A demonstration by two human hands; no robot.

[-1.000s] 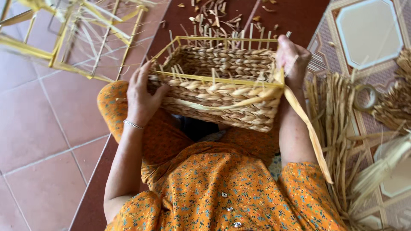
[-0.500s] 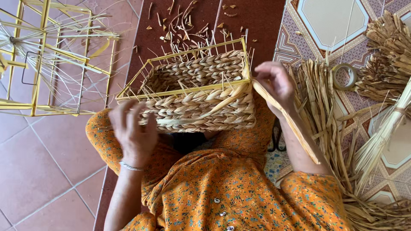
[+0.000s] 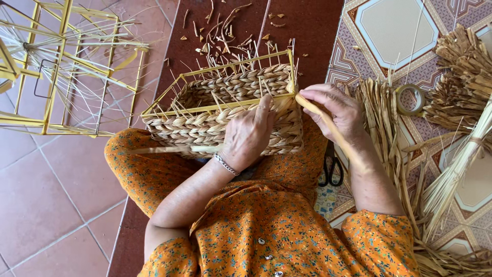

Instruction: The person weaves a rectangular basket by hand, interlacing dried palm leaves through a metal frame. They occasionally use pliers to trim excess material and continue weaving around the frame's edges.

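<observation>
At the far left, on the terracotta floor tiles [image 3: 46, 195], stand bare yellow wire frames [image 3: 61, 66] with thin pale spokes sticking out of them. Just right of them, a half-woven basket [image 3: 215, 110] rests on the person's lap, which is covered by an orange flowered dress [image 3: 277, 236]; its yellow frame shows along the rim, and braided straw covers the walls, with loose ends poking up at the far side. Beyond the basket, short straw scraps [image 3: 225, 31] lie scattered on the dark red floor. The left hand [image 3: 248, 136], a bracelet at its wrist, lies across the basket's near wall with its fingers curled over the rim, pressing on the weave, and a flat pale strand [image 3: 169, 149] runs out leftwards from under it. The right hand [image 3: 335, 110] is at the basket's right corner, fingers closed in a pinch around a long yellowish straw strip [image 3: 333, 133] that leads from the rim corner down along the forearm. Black scissors [image 3: 331, 166] lie on the floor just under that forearm. Further right, on patterned tiles, lies a spread of dried straw leaves [image 3: 382, 118], then a roll of tape [image 3: 410, 99], and at the far right bundles of straw [image 3: 461, 87], one tied and tapering towards the lower edge.
</observation>
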